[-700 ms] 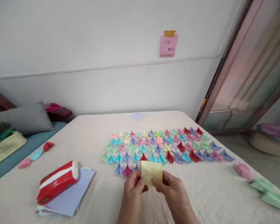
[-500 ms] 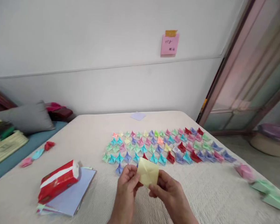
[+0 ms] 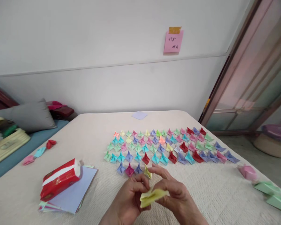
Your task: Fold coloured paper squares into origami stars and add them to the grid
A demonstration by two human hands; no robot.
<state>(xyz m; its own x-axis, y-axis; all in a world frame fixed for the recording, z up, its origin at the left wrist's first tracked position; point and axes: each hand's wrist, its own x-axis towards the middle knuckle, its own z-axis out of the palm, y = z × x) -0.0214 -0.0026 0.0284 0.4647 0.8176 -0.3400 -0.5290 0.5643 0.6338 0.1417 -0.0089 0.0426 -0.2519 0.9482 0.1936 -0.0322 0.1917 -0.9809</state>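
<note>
Cream textured bedspread (image 3: 213,193), with a white wall behind.

Item: pale yellow paper square (image 3: 152,197), part-folded. It is held just on the camera's side of the grid of small folded paper figures (image 3: 164,147) in many colours, off the grid's near-left corner, and seemingly clear of the cloth. Its long axis runs left to right, with the right end a little higher.

Left hand (image 3: 128,200): thumb and forefinger pinch the sheet's left end.

Right hand (image 3: 178,195): fingers curl over the right end, with the forefinger stretched toward the grid. The thumb is hidden, so this is probably a pinch too.

Each hand has one end; neither is nearer.

Left of the grid: red-and-white plastic tissue packet (image 3: 59,178), lying on a stack of lavender paper sheets (image 3: 75,197).
</note>
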